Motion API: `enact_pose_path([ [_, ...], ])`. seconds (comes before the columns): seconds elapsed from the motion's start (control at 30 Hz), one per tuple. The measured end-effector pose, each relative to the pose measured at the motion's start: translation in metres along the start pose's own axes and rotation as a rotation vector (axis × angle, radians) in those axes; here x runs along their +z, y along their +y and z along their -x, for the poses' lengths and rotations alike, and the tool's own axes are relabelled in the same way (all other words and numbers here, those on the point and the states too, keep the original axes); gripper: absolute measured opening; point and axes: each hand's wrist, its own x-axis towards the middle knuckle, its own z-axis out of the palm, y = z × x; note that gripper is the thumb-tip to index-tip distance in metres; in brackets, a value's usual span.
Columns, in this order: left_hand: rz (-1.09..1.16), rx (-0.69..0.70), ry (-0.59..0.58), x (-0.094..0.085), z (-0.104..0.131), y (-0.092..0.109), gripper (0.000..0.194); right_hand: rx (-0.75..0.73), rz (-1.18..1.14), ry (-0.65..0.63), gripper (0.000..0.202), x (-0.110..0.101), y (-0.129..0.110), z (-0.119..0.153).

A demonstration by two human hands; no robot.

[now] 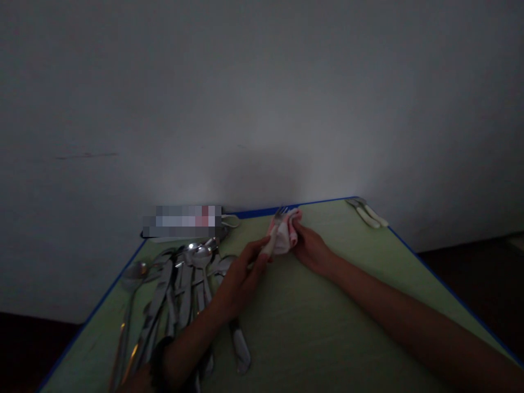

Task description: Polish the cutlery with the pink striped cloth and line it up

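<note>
On the left of the green table (pixel 335 305), a big heap of spoons and other cutlery (pixel 184 289) lies spread out, a pixelated patch behind it. Now the left hand (pixel 241 278), dark band at the wrist, fingers closed around the pale handle of a fork (pixel 273 236), tines up, near the table's far edge. Right beside it, the right hand (pixel 309 248) pinches a pink-and-white cloth (pixel 286 232) against the fork. Far right, two pale-handled pieces (pixel 368 213) rest at the corner.
</note>
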Motion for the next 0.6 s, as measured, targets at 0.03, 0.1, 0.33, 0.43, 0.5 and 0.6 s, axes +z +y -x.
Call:
enact_pose_path([
  [0.03, -0.023, 0.006, -0.005, -0.0006, 0.0004, 0.0006, 0.037, 0.007, -0.036, 0.022, 0.017, 0.0008, -0.0016, -0.0003],
  [0.1, -0.056, 0.012, -0.021, -0.0012, 0.0008, 0.0015, 0.037, 0.019, -0.100, 0.042, 0.014, 0.0028, -0.0047, -0.0001],
  [0.33, -0.043, 0.017, -0.053, 0.0014, 0.0008, -0.0017, 0.037, 0.028, 0.027, -0.066, 0.020, 0.0016, -0.0038, 0.0068],
  [0.43, -0.072, 0.051, -0.084, 0.0018, 0.0014, -0.0041, 0.039, 0.030, 0.057, -0.042, 0.019, -0.0007, -0.0020, 0.0072],
  [0.5, -0.106, 0.071, -0.097, 0.0013, 0.0017, -0.0043, 0.042, 0.026, 0.038, -0.007, 0.019, -0.0012, -0.0019, 0.0062],
  [0.6, -0.148, 0.052, -0.101, 0.0001, 0.0014, -0.0019, 0.043, 0.023, 0.036, -0.028, 0.020, -0.0004, -0.0032, 0.0055],
])
